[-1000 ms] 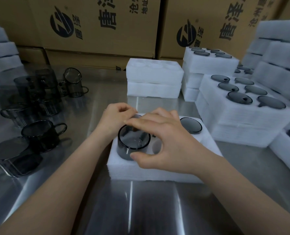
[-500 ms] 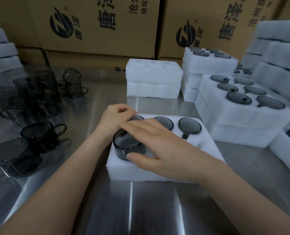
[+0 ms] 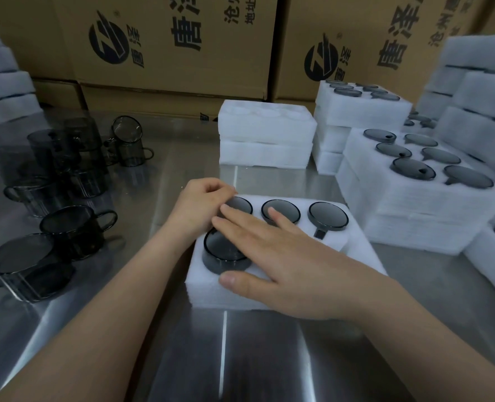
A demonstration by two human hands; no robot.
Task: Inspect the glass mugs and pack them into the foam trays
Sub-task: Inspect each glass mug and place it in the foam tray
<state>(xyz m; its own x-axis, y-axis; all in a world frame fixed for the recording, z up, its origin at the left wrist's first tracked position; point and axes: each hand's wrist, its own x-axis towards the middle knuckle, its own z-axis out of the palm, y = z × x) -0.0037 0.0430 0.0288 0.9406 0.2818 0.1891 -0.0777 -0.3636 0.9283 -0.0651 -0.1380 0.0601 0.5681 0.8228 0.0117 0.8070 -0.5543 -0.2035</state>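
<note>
A white foam tray (image 3: 353,250) lies on the steel table in front of me. Three smoky glass mugs fill its back row; the right one (image 3: 327,216) shows its handle slot. A fourth mug (image 3: 221,256) sits partly sunk in the front left hole, its rim a little above the foam. My right hand (image 3: 272,256) lies flat with straight fingers across this mug's top, pressing on it. My left hand (image 3: 200,208), fingers curled, rests at the tray's back left corner beside the mug; what its fingertips touch is hidden.
Several loose smoky mugs (image 3: 75,227) stand on the table at the left. Two stacked foam trays without mugs (image 3: 266,134) sit behind. Filled trays (image 3: 420,198) pile up on the right, more foam stacks at both edges. Cardboard cartons (image 3: 165,44) wall the back.
The front left mug has gone down into its hole, from standing high above the foam to nearly flush. My right hand went from gripping its rim to lying flat on top.
</note>
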